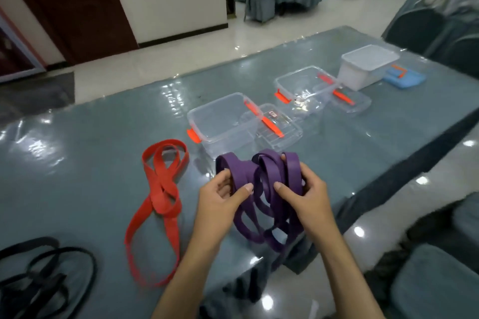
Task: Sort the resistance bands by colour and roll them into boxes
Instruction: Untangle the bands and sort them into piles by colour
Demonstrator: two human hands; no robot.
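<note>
Both hands hold a bundle of purple resistance bands (261,189) above the table's near edge. My left hand (221,195) grips the left loops, thumb on top. My right hand (302,189) grips the right loops, fingers curled round them. The bands' lower loops hang down past the table edge. Red bands (158,204) lie crossed on the table to the left. Black bands (44,274) lie at the lower left corner. A clear open box (220,122) with orange clips stands just beyond the purple bands, its lid (280,127) beside it.
A second clear box (298,88) with its lid (344,98) stands further right. Behind it sits a white box (365,65) and a blue lid (405,77). The grey table (103,137) has a glossy cover. Chairs stand at the right.
</note>
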